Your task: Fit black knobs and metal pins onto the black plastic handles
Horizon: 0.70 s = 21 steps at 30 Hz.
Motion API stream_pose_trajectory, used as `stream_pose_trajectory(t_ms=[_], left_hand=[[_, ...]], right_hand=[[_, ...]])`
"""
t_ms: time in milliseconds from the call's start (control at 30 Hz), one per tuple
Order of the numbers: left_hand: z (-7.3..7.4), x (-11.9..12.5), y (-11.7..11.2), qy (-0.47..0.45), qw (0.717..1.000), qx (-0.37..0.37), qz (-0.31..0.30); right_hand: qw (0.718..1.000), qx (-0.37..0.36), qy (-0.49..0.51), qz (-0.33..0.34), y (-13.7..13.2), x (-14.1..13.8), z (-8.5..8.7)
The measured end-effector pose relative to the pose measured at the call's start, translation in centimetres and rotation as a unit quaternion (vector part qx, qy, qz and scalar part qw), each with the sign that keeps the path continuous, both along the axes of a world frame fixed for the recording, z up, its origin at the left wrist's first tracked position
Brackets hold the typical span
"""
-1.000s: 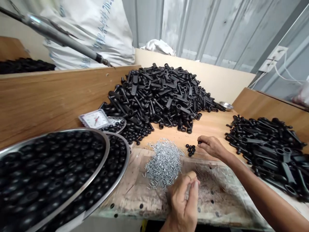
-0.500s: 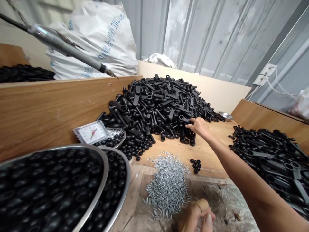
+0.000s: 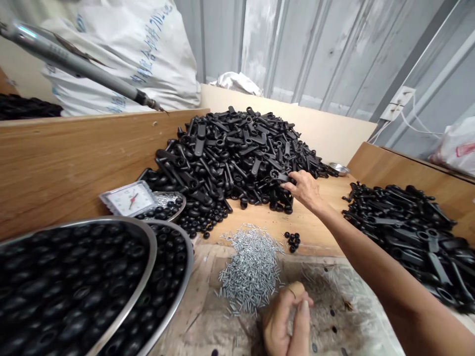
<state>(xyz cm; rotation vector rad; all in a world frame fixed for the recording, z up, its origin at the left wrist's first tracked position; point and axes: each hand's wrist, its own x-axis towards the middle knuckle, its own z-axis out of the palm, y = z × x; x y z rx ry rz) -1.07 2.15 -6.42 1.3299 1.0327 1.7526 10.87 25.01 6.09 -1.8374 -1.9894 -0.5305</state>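
Note:
My right hand [image 3: 305, 189] reaches to the near right edge of a large pile of black plastic handles [image 3: 222, 153]. Its thumb and fingers are closed on the tail of one black handle [image 3: 279, 176], whose ring-shaped end points left. Low in the view, my left hand [image 3: 287, 321] rests curled above the worn board, thumb against the bent fingers. What it holds, if anything, is hidden. Just left of it lies a heap of small metal pins [image 3: 250, 269]. Several black knobs [image 3: 293, 241] sit beyond the pins, between my two hands.
Two metal-rimmed basins [image 3: 152, 247] of black knobs fill the left front. Behind them are a small clock [image 3: 129, 199] and a bowl [image 3: 181, 207]. An electric screwdriver [image 3: 92, 71] hangs upper left. More black handles [image 3: 404, 232] lie at right, by a wooden partition [image 3: 386, 160].
The view has shifted slightly, so most things appear further left and higher. My right hand stays at the same handle; my left hand shows more fully and remains curled.

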Motion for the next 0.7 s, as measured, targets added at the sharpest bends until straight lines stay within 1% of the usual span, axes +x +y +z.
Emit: stream_pose_trajectory(t_ms=[67,133,200,267,300,333,400,433,467,500,533,567,600,633,667,700], left_hand=[[0.1,-0.5,0.2,0.040,0.999,0.036,0.006],[0.3,-0.8,0.6,0.114,0.988,0.098,0.039],[0.8,-0.6,1.0,0.204,0.962,0.155,0.095],[1.7,0.1,1.4,0.301,0.929,0.171,0.133],[2.3,0.6,1.6,0.351,0.913,0.160,0.130],[2.9,1.2,1.7,0.399,0.900,0.138,0.107],[4.1,2.2,2.2,0.474,0.878,0.070,0.020],[4.6,2.6,2.5,0.491,0.870,0.031,-0.027],[5.0,3.0,2.9,0.491,0.868,-0.006,-0.068],[5.4,3.4,3.3,0.473,0.874,-0.035,-0.101],[5.6,3.7,3.8,0.436,0.889,-0.058,-0.129],[5.8,4.0,4.3,0.375,0.909,-0.083,-0.159],[5.9,4.3,4.7,0.299,0.928,-0.111,-0.190],[5.9,4.5,5.0,0.223,0.939,-0.142,-0.219],[5.9,4.8,5.3,0.161,0.941,-0.172,-0.243],[5.8,4.9,5.4,0.113,0.937,-0.197,-0.265]], right_hand=[[0.999,-0.017,0.008,0.045,-3.5,1.4,-0.1],[0.993,-0.071,0.004,0.099,-7.4,2.9,-0.5],[0.978,-0.135,-0.014,0.158,-11.3,4.2,-1.2],[0.961,-0.185,-0.038,0.201,-14.6,5.1,-1.8],[0.954,-0.204,-0.047,0.215,-15.9,5.3,-1.9],[0.947,-0.221,-0.054,0.226,-17.0,5.4,-2.0],[0.938,-0.239,-0.052,0.246,-18.4,5.6,-1.8],[0.936,-0.239,-0.039,0.256,-18.7,5.8,-1.6],[0.934,-0.236,-0.015,0.267,-18.8,6.1,-1.3],[0.931,-0.230,0.026,0.281,-18.8,6.6,-1.1],[0.925,-0.223,0.084,0.295,-18.6,7.2,-1.0],[0.915,-0.213,0.160,0.305,-18.4,7.9,-1.1],[0.898,-0.197,0.246,0.306,-18.2,8.5,-1.3],[0.877,-0.174,0.334,0.297,-18.1,9.2,-1.6],[0.852,-0.148,0.418,0.278,-18.1,9.6,-2.1],[0.825,-0.126,0.489,0.254,-18.2,10.0,-2.8]])
